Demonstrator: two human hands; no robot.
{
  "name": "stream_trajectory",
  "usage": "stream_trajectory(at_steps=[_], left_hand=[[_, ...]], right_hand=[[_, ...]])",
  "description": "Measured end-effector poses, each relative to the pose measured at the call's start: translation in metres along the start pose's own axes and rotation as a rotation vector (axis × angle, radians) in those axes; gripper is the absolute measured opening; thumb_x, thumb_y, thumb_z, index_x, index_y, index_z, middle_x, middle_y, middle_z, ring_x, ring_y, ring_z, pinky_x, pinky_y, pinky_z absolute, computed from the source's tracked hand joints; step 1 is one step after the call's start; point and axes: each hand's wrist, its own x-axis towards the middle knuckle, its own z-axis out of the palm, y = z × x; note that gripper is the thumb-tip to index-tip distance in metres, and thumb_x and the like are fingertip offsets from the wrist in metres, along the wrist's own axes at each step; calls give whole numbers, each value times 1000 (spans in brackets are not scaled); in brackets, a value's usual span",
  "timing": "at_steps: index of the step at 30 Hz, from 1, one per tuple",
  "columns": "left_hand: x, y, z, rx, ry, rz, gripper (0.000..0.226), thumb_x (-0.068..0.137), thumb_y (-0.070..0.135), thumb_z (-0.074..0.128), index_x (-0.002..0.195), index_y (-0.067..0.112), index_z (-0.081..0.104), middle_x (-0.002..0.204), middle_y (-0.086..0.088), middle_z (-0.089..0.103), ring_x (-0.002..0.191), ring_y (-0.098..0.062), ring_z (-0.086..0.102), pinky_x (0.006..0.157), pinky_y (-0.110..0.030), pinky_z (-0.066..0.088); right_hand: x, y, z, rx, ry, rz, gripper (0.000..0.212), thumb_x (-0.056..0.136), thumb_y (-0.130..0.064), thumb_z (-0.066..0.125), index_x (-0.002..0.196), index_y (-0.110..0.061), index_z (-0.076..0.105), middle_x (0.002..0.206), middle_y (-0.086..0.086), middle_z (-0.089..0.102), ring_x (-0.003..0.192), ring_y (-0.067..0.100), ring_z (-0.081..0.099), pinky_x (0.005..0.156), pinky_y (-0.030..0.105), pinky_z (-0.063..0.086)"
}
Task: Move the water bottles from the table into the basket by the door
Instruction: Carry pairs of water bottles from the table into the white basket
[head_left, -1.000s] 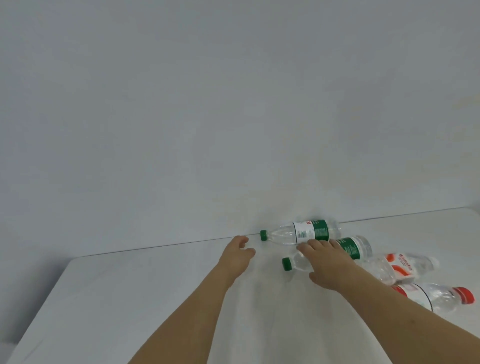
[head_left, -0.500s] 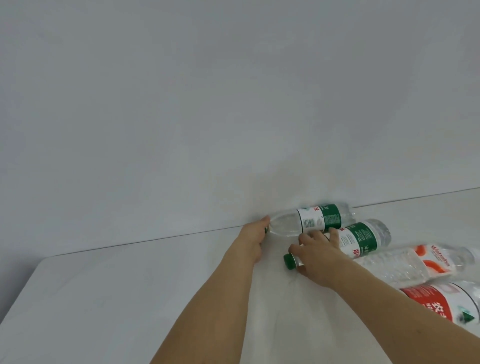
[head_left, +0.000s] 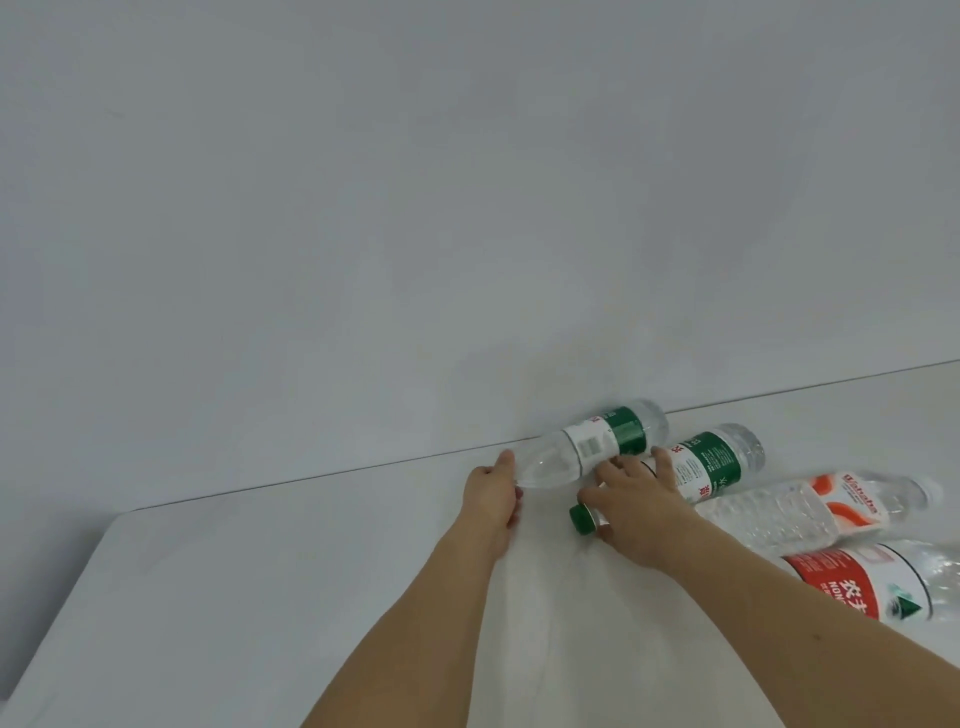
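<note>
Head view: left hand (head_left: 491, 491) grasps far bottle (head_left: 597, 449) neck, right hand (head_left: 631, 506) near bottle (head_left: 701, 467); caps leftward.

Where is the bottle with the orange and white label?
In the head view, the orange-labelled bottle lies on its side at the right of the table, between the nearer green-labelled bottle and the red-labelled bottle.

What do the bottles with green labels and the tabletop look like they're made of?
The far green-label bottle and the near green-label bottle look like thin clear plastic: you see through them and they glint. Their labels seem glossy printed film, and the near one's green cap opaque plastic. The table is smooth, matte white, perhaps laminate; the view cannot settle that.
</note>
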Motion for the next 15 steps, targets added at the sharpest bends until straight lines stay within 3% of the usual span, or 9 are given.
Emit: stream_trajectory(at_steps=[3, 7, 10, 15], left_hand=[[-14, 16, -29, 25, 99, 94, 31, 101, 39, 49, 91, 10, 50, 73, -5, 50, 57, -17, 40, 52, -26, 37], [-49, 41, -71, 288, 235, 332, 32, 99, 42, 48, 83, 15, 45, 74, 1, 49, 62, -17, 43, 56, -29, 35], [-88, 60, -97, 567, 316, 514, 29, 99, 42, 47, 89, 15, 47, 73, 3, 54, 61, -14, 48, 53, -29, 37], [-164, 99, -146, 897, 415, 713, 29, 99, 39, 51, 93, 11, 51, 77, -1, 57, 67, -20, 51, 59, -32, 41]], right_hand=[[-11, 1, -17, 44, 10, -16, 37, 90, -38, 56, 126, -35, 50, 135, -8, 47, 132, 25, 33, 114, 60, 1], [-24, -9, -53, 280, 133, -1, 28, 91, -33, 58, 119, -33, 55, 126, -15, 54, 126, 17, 40, 117, 45, 13], [-35, -21, -88, 542, 255, 59, 30, 90, -32, 62, 119, -28, 57, 121, -11, 59, 116, 15, 50, 103, 33, 36], [-63, -60, -148, 1031, 293, 95, 27, 87, -35, 68, 111, -34, 57, 106, -19, 56, 96, 10, 54, 81, 29, 47]])
